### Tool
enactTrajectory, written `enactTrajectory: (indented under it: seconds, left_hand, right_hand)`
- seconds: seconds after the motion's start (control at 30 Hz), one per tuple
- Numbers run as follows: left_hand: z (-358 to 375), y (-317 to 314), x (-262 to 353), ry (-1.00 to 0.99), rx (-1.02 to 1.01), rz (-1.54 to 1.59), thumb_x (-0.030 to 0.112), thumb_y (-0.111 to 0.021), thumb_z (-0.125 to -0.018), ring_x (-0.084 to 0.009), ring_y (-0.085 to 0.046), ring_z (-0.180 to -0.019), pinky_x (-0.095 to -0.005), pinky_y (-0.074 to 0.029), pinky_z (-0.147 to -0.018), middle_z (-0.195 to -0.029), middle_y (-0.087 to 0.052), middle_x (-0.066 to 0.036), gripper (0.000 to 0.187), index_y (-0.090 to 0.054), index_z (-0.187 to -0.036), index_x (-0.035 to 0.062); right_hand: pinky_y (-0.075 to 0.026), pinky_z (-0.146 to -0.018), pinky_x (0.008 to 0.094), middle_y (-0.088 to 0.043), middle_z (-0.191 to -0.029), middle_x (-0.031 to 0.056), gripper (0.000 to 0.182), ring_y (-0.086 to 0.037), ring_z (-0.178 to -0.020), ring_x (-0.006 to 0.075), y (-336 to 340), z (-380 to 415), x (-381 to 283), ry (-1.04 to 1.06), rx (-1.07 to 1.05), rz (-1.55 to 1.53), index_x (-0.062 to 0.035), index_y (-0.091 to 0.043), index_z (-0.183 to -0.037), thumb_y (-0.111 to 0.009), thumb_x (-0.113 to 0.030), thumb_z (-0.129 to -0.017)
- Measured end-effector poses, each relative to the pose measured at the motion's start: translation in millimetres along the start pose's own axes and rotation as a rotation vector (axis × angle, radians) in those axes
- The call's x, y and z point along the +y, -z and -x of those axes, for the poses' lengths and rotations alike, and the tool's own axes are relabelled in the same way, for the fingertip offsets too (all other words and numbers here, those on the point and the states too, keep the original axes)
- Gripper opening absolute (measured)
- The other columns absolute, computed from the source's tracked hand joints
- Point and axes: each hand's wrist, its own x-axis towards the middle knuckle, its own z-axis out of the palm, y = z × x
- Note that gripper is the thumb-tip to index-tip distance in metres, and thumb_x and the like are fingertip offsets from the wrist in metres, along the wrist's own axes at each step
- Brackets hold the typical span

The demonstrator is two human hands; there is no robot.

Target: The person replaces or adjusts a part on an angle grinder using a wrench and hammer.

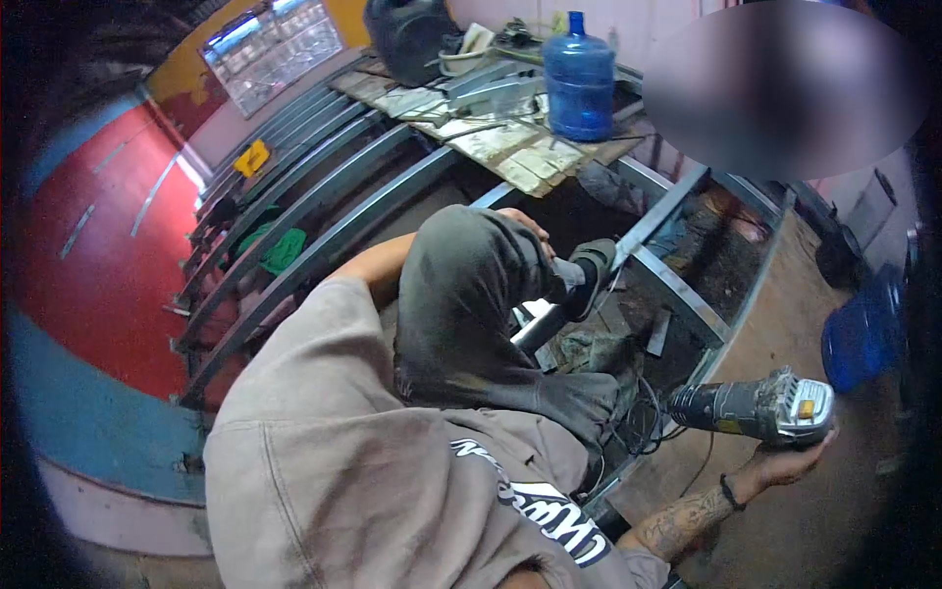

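Note:
My right hand (793, 461), at the lower right, is closed under the silver head of an angle grinder (756, 410). The grinder lies sideways, its dark body pointing left, and its fingers-side grip is partly hidden beneath the head. A black cord (643, 422) loops near its rear end. My left hand (527, 224) is on the far side of my bent knee (471, 275), against the dark trouser leg; most of its fingers are hidden. Beyond it, my foot in a dark sandal (592, 270) rests by a metal bar (662, 221) of the floor frame.
Parallel metal beams (324, 236) span an open gap on the left. Boards (500, 147) at the back carry a blue water jug (579, 83) and a dark container (407, 39). A brown panel (765, 294) and a blue container (863, 339) are on the right. The upper right is blurred.

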Motion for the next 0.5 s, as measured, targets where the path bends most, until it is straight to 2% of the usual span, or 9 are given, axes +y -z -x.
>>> enactTrajectory:
  seconds: [0.1,0.17,0.27,0.33,0.37,0.4,0.43,0.47,0.5]
  left_hand:
    - [-65,9,34,-0.012,0.087,-0.096,0.016,-0.062,-0.087,-0.0137,-0.06,-0.082,-0.0262,-0.048,-0.078,-0.089,-0.062,-0.004,0.024,-0.058,-0.104,0.0001]
    - [16,7,-2,-0.027,0.091,-0.165,0.016,-0.062,-0.087,-0.0137,-0.06,-0.082,-0.0261,-0.048,-0.078,-0.089,-0.062,-0.004,0.023,-0.058,-0.104,0.0001]
    - [-4,10,1,-0.009,-0.006,-0.215,0.015,-0.062,-0.087,-0.0136,-0.06,-0.081,-0.026,-0.048,-0.077,-0.089,-0.062,-0.004,0.023,-0.058,-0.103,0.0002]
    - [-40,5,7,0.048,-0.086,-0.183,0.015,-0.062,-0.087,-0.0136,-0.06,-0.081,-0.0259,-0.048,-0.077,-0.089,-0.062,-0.005,0.023,-0.058,-0.103,0.0002]
    - [-45,9,3,0.085,-0.12,-0.155,0.015,-0.062,-0.087,-0.0136,-0.06,-0.081,-0.0258,-0.048,-0.077,-0.089,-0.062,-0.005,0.023,-0.058,-0.103,0.0002]
    - [-5,5,-11,0.107,-0.143,-0.133,0.015,-0.062,-0.087,-0.0136,-0.06,-0.081,-0.0258,-0.048,-0.077,-0.089,-0.062,-0.005,0.023,-0.058,-0.103,0.0002]
    - [-9,-2,-18,0.129,-0.175,-0.104,0.015,-0.062,-0.087,-0.0136,-0.06,-0.081,-0.0257,-0.048,-0.077,-0.089,-0.062,-0.005,0.022,-0.058,-0.103,0.0002]
    - [-8,-2,-13,0.14,-0.175,-0.111,0.015,-0.062,-0.087,-0.0135,-0.06,-0.081,-0.0257,-0.048,-0.077,-0.088,-0.062,-0.005,0.022,-0.058,-0.103,0.0002]
    - [-5,-3,-13,0.15,-0.17,-0.129,0.015,-0.062,-0.087,-0.0135,-0.06,-0.08,-0.0256,-0.048,-0.077,-0.088,-0.062,-0.005,0.022,-0.059,-0.103,0.0003]
  right_hand:
    - [-0.041,-0.091,0.039,-0.049,-0.108,0.0152,0.037,-0.05,-0.102,0.027,5,8,26,0.134,-0.119,0.041,0.0044,-0.049,-0.109,-0.036,-0.026,-0.093]
    - [-0.041,-0.091,0.0387,-0.049,-0.107,0.015,0.037,-0.05,-0.103,0.027,0,17,27,0.129,-0.104,0.011,0.0044,-0.049,-0.109,-0.037,-0.027,-0.093]
    - [-0.043,-0.089,0.0395,-0.049,-0.106,0.0145,0.036,-0.051,-0.103,0.0268,-6,18,25,0.085,-0.012,0.082,0.0035,-0.05,-0.105,-0.04,-0.028,-0.091]
    - [-0.045,-0.089,0.0416,-0.052,-0.108,0.0146,0.038,-0.053,-0.101,0.0279,-22,17,28,0.054,-0.025,0.128,0.0022,-0.052,-0.109,-0.041,-0.029,-0.091]
    - [-0.046,-0.091,0.0444,-0.05,-0.12,0.0196,0.046,-0.052,-0.111,0.0317,-12,9,52,0.194,-0.063,0.301,0.0044,-0.051,-0.117,-0.038,-0.034,-0.094]
    - [-0.046,-0.091,0.044,-0.051,-0.119,0.0187,0.045,-0.052,-0.11,0.0306,-39,14,43,-0.043,-0.014,0.072,0.0046,-0.051,-0.117,-0.039,-0.031,-0.094]
    - [-0.045,-0.092,0.043,-0.052,-0.119,0.0188,0.043,-0.052,-0.109,0.03,-21,-9,81,0.302,-0.235,0.362,0.0053,-0.052,-0.117,-0.042,-0.028,-0.092]
    - [-0.046,-0.09,0.0397,-0.053,-0.116,0.0183,0.041,-0.053,-0.106,0.0291,-33,1,93,0.408,-0.211,0.355,0.0061,-0.052,-0.117,-0.042,-0.025,-0.092]
    - [-0.046,-0.085,0.0359,-0.054,-0.108,0.0162,0.037,-0.054,-0.099,0.0261,-65,24,79,0.299,-0.207,0.257,0.0064,-0.054,-0.11,-0.041,-0.023,-0.091]
